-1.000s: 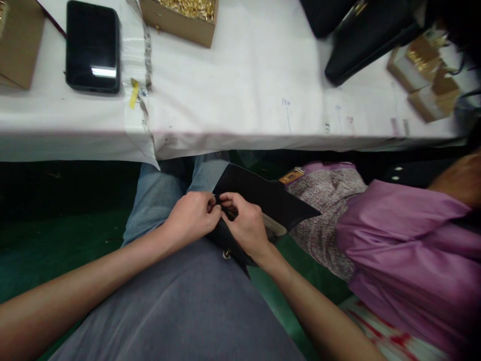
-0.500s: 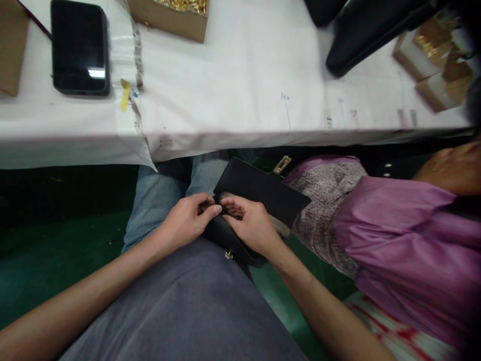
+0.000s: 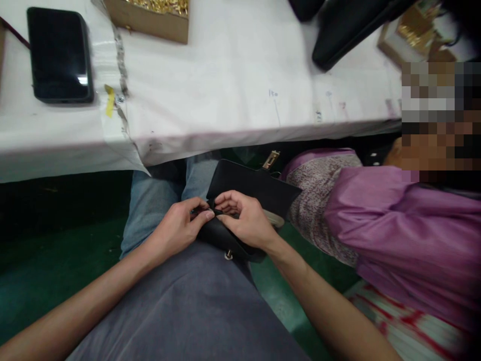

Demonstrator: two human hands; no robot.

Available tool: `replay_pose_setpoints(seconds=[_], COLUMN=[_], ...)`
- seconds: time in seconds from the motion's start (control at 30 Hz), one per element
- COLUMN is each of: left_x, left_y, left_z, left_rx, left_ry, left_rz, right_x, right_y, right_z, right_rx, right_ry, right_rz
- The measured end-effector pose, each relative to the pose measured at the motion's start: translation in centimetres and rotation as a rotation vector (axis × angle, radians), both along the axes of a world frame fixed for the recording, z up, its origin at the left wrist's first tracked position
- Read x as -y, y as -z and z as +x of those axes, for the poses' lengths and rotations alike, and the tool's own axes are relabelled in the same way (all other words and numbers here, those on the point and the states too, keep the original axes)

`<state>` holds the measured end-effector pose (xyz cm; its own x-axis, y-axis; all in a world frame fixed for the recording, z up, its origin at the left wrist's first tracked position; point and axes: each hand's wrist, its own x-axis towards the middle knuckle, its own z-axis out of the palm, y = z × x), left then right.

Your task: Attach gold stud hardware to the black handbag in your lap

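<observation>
A small black handbag (image 3: 250,188) with a gold clasp (image 3: 271,159) lies open on my lap, below the table's edge. My left hand (image 3: 179,228) pinches the bag's near edge at its left side. My right hand (image 3: 246,220) grips the same edge just beside it, fingers curled over the opening. The fingertips of both hands almost meet. A small metal stud (image 3: 227,255) shows on the bag's lower part. What lies inside the bag is hidden by my fingers.
A white-covered table (image 3: 210,100) runs across the top, with a black phone (image 3: 58,55), a cardboard box of gold fittings (image 3: 150,15) and black bags (image 3: 345,25). A person in a purple top (image 3: 394,225) sits close on my right. The floor is green.
The bag's flap has swung up and the clasp now stands upright. My hands stay on the bag's edge, shifted slightly left with the view.
</observation>
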<state>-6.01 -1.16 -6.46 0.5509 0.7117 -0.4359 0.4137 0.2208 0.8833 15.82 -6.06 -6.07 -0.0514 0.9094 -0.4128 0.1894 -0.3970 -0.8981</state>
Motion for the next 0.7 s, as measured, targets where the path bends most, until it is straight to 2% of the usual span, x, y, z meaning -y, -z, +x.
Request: replay_pose_setpoints(seconds=[0.2, 0.37, 0.5, 0.7], left_x=[0.2, 0.2, 0.2, -0.1], left_y=[-0.1, -0.8, -1.1, -0.9], left_z=[0.2, 1.2, 2.1, 2.1], left_rx=[-0.051, -0.253, -0.351, -0.367], left_ry=[-0.005, 0.067, 0.072, 0.058], left_rz=[0.02, 0.207, 0.28, 0.255], right_x=[-0.7, -1.0, -1.1, -1.2], right_y=[0.0, 0.1, 0.3, -0.2], right_z=[0.4, 0.4, 0.7, 1.1], right_rx=[0.006, 0.034, 0.026, 0.01], right_ry=[-0.05, -0.078, -0.088, -0.125], right_rz=[0.038, 0.066, 0.061, 0.019])
